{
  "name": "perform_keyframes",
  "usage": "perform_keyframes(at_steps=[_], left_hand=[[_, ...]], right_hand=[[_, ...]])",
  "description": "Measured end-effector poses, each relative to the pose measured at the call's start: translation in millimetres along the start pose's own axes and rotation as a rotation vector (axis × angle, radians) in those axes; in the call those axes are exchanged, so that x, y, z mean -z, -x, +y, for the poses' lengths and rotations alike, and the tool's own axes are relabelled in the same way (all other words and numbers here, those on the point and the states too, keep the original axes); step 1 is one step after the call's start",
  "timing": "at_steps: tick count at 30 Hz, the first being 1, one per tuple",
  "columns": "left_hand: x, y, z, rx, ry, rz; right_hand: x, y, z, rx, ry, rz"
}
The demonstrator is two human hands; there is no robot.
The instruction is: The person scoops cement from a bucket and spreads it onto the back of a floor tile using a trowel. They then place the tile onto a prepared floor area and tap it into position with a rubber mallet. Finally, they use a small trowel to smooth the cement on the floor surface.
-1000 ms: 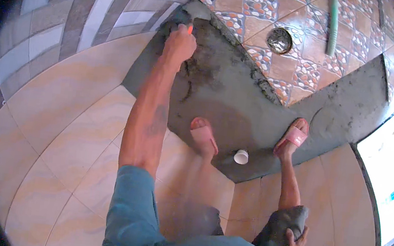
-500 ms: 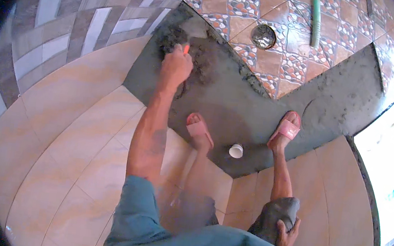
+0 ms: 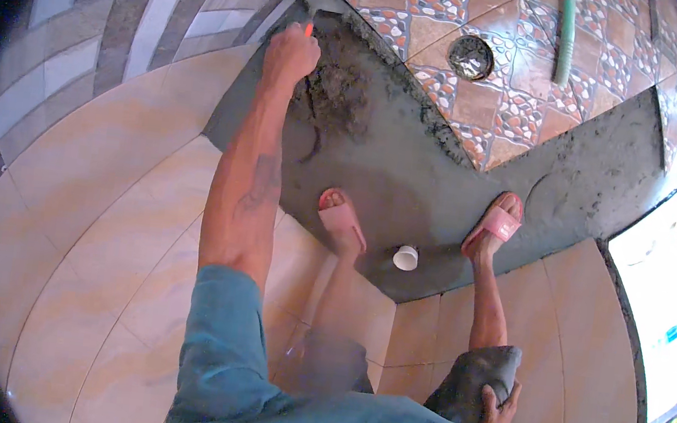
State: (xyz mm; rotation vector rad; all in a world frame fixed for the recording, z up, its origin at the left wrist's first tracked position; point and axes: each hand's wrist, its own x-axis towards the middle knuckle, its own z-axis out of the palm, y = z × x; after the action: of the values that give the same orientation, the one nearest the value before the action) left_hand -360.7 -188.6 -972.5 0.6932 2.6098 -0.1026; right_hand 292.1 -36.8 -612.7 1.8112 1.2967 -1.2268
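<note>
My left hand (image 3: 292,54) is closed round the orange handle of a trowel (image 3: 321,14), at the far left corner of the floor. The trowel's blade is partly hidden and lies close to the tiled wall. Just behind it is a rough, dark patch of loose mortar (image 3: 340,86) on the smoother grey cement floor (image 3: 410,169). My right hand (image 3: 500,409) rests on the rolled dark trouser leg (image 3: 474,377) at my right knee, thumb and fingers apart, holding no tool.
My feet, in pink slide sandals (image 3: 343,219), stand on the cement. Between them a white pipe end (image 3: 406,258) sticks up. Patterned tiles (image 3: 459,104) with a round drain (image 3: 471,57) and a green hose (image 3: 565,37) lie beyond. Beige tiled walls (image 3: 128,229) border the near side.
My left hand has moved forward and slightly left with the trowel, toward the far corner. More of the dark mortar patch shows behind it. My right hand stays at the knee.
</note>
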Motion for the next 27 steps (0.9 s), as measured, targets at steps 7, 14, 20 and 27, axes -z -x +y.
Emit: perform_keyframes(at_steps=[7, 14, 20, 27], left_hand=[[6.6, -1.8, 25.8, 0.100, 0.158, -0.086], [9.5, 38.0, 105.6, 0.052, 0.282, -0.161], [0.3, 77.8, 94.2, 0.059, 0.279, -0.189], [-10.7, 94.4, 115.4, -0.004, 0.302, -0.218]], right_hand=[[-4.5, 0.4, 17.7, -0.025, 0.029, 0.030], [-30.2, 20.3, -23.7, -0.006, -0.065, 0.072], [-15.4, 9.5, -15.4, 0.001, -0.002, 0.035], [-22.6, 10.2, 3.6, -0.005, -0.026, 0.076]])
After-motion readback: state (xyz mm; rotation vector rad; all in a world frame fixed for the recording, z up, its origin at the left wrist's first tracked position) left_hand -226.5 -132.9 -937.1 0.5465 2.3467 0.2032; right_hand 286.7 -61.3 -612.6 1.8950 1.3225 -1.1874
